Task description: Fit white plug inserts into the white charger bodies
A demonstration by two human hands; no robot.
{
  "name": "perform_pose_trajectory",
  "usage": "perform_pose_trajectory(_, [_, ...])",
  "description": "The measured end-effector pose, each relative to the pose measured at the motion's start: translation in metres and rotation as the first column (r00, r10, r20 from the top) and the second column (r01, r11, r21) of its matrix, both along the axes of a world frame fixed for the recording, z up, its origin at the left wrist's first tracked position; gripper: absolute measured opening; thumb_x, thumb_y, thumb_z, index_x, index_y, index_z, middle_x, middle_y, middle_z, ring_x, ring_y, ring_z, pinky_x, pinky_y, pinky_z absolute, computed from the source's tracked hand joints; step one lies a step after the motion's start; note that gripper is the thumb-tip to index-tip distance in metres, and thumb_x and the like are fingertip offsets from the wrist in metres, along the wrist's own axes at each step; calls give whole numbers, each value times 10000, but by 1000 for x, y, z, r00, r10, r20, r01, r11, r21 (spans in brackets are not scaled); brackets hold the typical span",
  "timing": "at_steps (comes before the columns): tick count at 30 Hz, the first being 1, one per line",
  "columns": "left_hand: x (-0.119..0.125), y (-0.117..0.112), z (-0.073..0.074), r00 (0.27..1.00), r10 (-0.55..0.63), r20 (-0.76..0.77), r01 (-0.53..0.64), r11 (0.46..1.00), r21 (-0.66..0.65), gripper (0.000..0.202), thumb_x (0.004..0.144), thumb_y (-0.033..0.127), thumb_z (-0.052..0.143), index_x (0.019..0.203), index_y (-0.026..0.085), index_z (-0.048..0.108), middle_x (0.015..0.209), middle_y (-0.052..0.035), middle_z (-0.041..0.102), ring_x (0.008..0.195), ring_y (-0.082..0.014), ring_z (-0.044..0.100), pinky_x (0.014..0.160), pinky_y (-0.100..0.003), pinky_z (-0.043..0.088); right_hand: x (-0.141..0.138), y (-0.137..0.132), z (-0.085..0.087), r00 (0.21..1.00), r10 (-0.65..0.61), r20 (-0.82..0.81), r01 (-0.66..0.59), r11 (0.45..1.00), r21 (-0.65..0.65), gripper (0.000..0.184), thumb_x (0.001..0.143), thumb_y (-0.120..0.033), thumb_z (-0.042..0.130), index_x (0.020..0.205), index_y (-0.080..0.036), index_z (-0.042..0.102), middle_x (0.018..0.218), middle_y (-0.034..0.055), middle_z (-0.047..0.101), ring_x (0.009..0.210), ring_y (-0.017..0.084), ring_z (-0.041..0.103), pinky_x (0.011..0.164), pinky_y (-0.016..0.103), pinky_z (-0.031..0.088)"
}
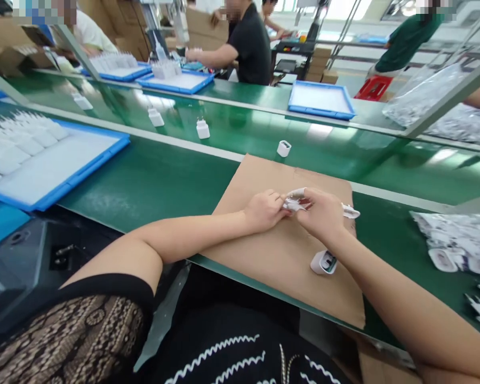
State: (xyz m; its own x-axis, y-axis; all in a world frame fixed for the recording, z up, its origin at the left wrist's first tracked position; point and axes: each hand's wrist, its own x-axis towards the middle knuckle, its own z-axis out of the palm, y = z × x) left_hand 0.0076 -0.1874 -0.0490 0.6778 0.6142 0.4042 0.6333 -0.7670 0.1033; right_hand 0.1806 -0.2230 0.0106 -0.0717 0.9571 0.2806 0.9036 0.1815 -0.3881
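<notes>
Both my hands meet over a brown cardboard sheet (264, 256) on the green bench. My left hand (264, 209) pinches one end of a small crinkled clear plastic wrapper (294, 202). My right hand (322, 213) grips the other end, its fingers closed and capped with white finger cots. A white charger plug (324, 262) lies on the cardboard just below my right wrist. Whether anything is inside the wrapper is hidden by my fingers.
Three white plugs (202, 128) ride the green conveyor belt, one (284, 148) close to the cardboard. A blue tray (44, 160) of white plugs sits at left. A pile of bagged plugs (460, 245) lies at right. Other people work across the line beside more blue trays (321, 100).
</notes>
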Motion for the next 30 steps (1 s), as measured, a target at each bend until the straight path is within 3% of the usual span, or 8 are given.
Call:
perform_pose_trajectory(6, [-1, 4, -3, 1000, 11, 23, -10, 1000, -19, 365, 1045, 396, 447, 1078, 98, 655, 928, -149, 711, 914, -266, 670, 820, -390, 536, -9, -2, 6, 995, -13, 95, 15, 1000, -23, 224, 710, -191, 639, 900, -235, 750, 925, 42, 769, 850, 247, 682, 655, 322, 406])
perform_pose_trajectory(12, [0, -1, 5, 998, 46, 41, -42, 996, -80, 308, 1023, 384, 522, 1070, 118, 670, 1024, -154, 732, 1004, -277, 675, 873, -395, 526, -8, -3, 10, 1000, -5, 4, 5, 996, -91, 329, 729, -236, 694, 1049, -234, 769, 962, 54, 782, 940, 283, 701, 766, 360, 492])
perform_pose_trajectory(15, [-1, -2, 9, 996, 49, 73, -40, 991, -124, 304, 1016, 393, 536, 1077, 127, 671, 1061, -144, 726, 1021, -274, 663, 886, -395, 516, 12, -11, 10, 997, 20, -75, -27, 996, -90, 562, 762, -205, 664, 1323, -224, 670, 1059, 64, 784, 976, 253, 711, 794, 334, 531])
perform_pose_trajectory(18, [-4, -2, 10, 987, 68, 146, -37, 978, -207, 266, 962, 395, 618, 1052, 152, 678, 1021, -117, 715, 995, -265, 651, 890, -383, 509, 62, -35, 0, 971, -84, -222, 79, 996, -31, 655, 831, -230, 618, 1477, -183, 527, 1225, 132, 736, 861, 206, 714, 742, 316, 550])
perform_pose_trajectory(21, [-5, 2, 6, 973, 75, 218, -9, 958, -287, 208, 908, 331, 667, 1039, 170, 680, 1002, -97, 704, 988, -252, 643, 903, -366, 507, 129, -79, -20, 943, -294, -154, 318, 934, 164, 469, 864, -283, 592, 1314, -158, 634, 1202, 168, 718, 847, 213, 691, 774, 353, 551])
perform_pose_trajectory(25, [-7, 12, 4, 953, 128, 275, -29, 941, -337, 184, 898, 313, 653, 1013, 173, 677, 976, -80, 707, 911, -228, 659, 833, -333, 533, 202, -136, -42, 861, -507, -40, 488, 804, 339, 113, 801, -304, 641, 791, -191, 629, 827, 155, 674, 848, 270, 640, 754, 398, 503])
perform_pose_trajectory(28, [-18, 37, 13, 915, 263, 307, -143, 921, -361, 208, 911, 332, 623, 1042, 180, 678, 954, -62, 716, 845, -212, 672, 769, -315, 541, 233, -147, -44, 828, -558, -58, 527, 738, 422, 358, 766, -357, 665, 578, -281, 371, 534, 6, 421, 610, 195, 505, 619, 380, 427])
perform_pose_trajectory(30, [-33, 65, 25, 864, 386, 323, -263, 894, -363, 233, 917, 337, 601, 1069, 176, 676, 974, -69, 719, 857, -221, 675, 764, -320, 537, 248, -135, -39, 856, -514, -58, 474, 736, 484, 478, 747, -399, 662, 541, -304, 242, 486, -49, 267, 546, 175, 435, 588, 385, 387])
